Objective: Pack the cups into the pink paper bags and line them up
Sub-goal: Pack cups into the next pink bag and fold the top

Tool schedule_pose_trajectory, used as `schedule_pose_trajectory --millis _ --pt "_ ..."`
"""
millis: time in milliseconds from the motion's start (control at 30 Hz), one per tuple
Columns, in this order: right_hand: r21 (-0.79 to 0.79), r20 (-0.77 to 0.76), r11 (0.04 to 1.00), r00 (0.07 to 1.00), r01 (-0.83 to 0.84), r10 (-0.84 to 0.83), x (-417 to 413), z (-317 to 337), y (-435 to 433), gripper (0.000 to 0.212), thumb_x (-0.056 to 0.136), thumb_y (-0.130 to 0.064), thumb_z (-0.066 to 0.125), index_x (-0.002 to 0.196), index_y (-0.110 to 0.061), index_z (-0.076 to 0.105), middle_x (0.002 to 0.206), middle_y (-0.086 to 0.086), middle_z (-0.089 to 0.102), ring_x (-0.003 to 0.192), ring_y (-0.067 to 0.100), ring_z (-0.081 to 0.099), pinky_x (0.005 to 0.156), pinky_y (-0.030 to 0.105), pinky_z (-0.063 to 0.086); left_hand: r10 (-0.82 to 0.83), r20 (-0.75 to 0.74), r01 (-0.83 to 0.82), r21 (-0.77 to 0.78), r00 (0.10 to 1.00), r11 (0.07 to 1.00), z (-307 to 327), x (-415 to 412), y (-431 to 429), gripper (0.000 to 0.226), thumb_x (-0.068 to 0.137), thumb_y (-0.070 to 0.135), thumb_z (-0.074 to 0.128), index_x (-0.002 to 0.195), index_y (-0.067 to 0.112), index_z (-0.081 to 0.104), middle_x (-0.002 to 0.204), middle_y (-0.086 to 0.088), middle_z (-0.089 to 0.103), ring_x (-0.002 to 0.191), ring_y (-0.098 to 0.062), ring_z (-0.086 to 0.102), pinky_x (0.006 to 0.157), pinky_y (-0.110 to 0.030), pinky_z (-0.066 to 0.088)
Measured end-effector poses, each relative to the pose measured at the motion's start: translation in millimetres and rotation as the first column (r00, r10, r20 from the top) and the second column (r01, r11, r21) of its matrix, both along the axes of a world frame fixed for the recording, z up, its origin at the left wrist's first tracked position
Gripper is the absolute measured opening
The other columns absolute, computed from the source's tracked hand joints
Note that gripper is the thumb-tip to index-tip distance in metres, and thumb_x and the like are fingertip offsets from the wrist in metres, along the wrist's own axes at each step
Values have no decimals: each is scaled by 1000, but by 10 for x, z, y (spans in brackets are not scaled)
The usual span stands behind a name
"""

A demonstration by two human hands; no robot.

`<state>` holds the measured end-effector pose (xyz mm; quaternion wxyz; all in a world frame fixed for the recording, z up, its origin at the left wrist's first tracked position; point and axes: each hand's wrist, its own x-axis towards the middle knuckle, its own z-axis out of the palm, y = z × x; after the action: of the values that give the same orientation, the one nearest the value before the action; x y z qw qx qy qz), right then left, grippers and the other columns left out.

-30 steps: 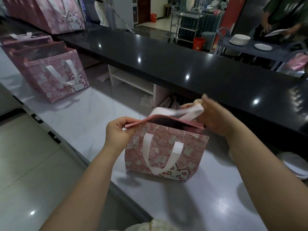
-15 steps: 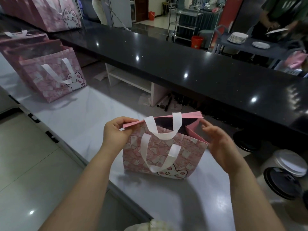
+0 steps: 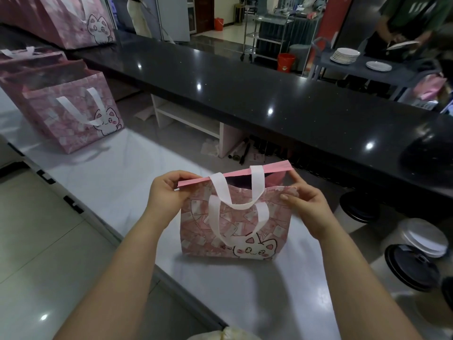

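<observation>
Bag in the head view: the pink paper bag (image 3: 235, 231) stands upright on the white counter (image 3: 110, 173), a little right of the frame's centre. Its cat print (image 3: 255, 249) sits at the lower right of the front panel, facing me. Two white ribbon handles (image 3: 236, 204) droop over that front panel, one from the rear rim and one from the front rim.

At the bag's upper left corner my left hand (image 3: 169, 195) pinches the end of the plain pink rear rim between thumb and curled fingers. At the upper right corner my right hand (image 3: 306, 207) has its fingers curled on the top of the bag, thumb on the front rim and fingertips reaching the rear rim. Between the two rims the mouth gapes, and the inside is dark. I cannot tell whether a cup is in there.

On the left of the frame more pink bags (image 3: 73, 116) stand close together on the same white counter, well apart from mine. The black counter (image 3: 245, 94) runs across the upper half of the frame. Beyond it, at the upper right, a stack of plates (image 3: 344, 55) sits on a grey cart, and a red bucket (image 3: 285, 62) stands on the floor. Dark round lids (image 3: 411, 266) lie at the lower right edge.
</observation>
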<state>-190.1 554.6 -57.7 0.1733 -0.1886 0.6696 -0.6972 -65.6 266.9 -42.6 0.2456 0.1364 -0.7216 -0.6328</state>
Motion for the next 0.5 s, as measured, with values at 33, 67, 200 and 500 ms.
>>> schedule_pose_trajectory --millis 33,67,200,500 --pt "-15 -1 1000 1000 26 -26 -5 -9 -37 8 64 -26 79 70 -22 75 131 -35 52 131 14 47 95 43 52 -3 4 3 -1 1000 1000 2 -2 -14 44 78 -9 72 73 34 78 80 6 75 78 -9 70 67 -17 54" --pt "-37 -7 998 998 57 -57 0 -25 -69 8 66 -24 78 73 -21 76 132 -27 56 127 16 52 92 41 53 -5 5 5 -2 1000 1000 2 -4 -26 44 78 -9 72 73 34 78 79 7 75 77 -8 70 67 -17 54" --pt "-170 -47 968 979 187 -197 73 -119 -170 15 77 -5 72 82 -18 77 113 4 67 102 20 65 81 33 56 -7 -1 7 10 1000 1000 14 4 -59 40 79 -8 73 74 32 78 79 6 75 76 -7 69 66 -15 54" --pt "-203 -79 925 936 321 -342 78 -146 -278 39 77 1 76 81 -35 62 81 -9 68 80 10 67 67 24 57 -65 -68 71 105 996 992 -6 33 -127 41 73 -17 71 73 24 75 89 -2 76 92 -19 71 74 -24 57"
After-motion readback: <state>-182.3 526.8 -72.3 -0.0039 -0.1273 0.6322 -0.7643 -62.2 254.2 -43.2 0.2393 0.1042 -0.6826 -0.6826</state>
